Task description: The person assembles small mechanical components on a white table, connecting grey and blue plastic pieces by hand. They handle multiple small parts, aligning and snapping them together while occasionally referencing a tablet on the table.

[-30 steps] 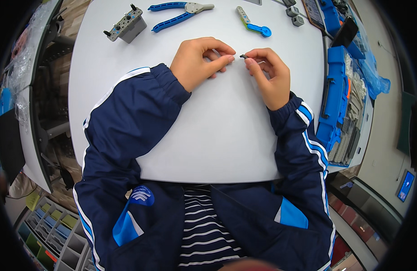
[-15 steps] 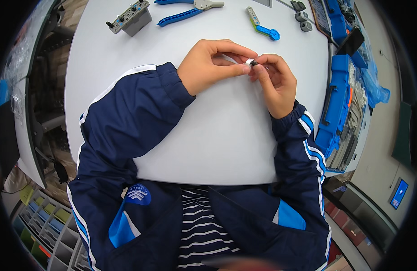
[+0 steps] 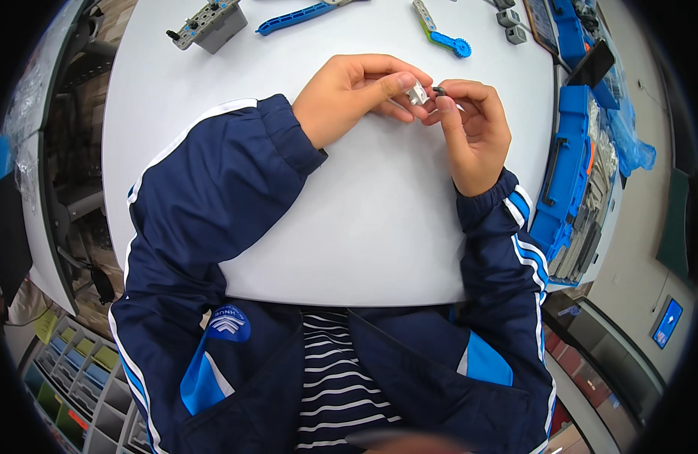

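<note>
Above the far half of the table, my left hand pinches a small white plastic connector between thumb and fingers. Close beside it, my right hand grips a tiny black connector pin between thumb and forefinger. A narrow gap separates the pin from the white connector. The fingertips of both hands nearly meet, and part of the connector is hidden by my left fingers.
Beyond my hands lie a grey block with black pegs, a blue-handled plier-like tool and a grey-green-blue bar with a gear. Small grey blocks sit farther right. An open blue case of parts flanks the table on the right.
The black pin and white connector, together half a second ago, are now slightly apart. My right hand has shifted a little right, and more of the white connector shows.
</note>
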Action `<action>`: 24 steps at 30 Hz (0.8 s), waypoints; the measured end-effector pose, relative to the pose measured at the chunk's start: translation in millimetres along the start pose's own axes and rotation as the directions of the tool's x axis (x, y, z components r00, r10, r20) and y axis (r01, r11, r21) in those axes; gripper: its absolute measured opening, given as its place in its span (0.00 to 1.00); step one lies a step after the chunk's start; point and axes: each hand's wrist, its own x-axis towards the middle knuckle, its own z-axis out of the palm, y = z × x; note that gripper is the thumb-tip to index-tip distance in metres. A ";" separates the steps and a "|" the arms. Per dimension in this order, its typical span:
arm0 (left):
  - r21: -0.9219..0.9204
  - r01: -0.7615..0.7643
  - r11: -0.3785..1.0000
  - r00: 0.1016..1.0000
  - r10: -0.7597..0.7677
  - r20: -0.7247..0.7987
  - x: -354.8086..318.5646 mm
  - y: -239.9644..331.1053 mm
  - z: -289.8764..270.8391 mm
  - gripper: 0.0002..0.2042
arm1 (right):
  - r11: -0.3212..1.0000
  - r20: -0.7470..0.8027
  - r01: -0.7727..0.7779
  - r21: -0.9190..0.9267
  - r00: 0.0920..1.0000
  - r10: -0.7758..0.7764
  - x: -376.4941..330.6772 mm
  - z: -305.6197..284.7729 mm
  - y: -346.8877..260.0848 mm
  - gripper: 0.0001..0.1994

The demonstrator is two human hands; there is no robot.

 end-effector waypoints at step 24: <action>0.064 -0.016 0.998 0.998 0.020 -0.064 1.4 -0.9 -1.4 0.16 | 0.975 0.023 0.109 -0.192 0.994 -0.107 2.9 -5.2 2.2 0.11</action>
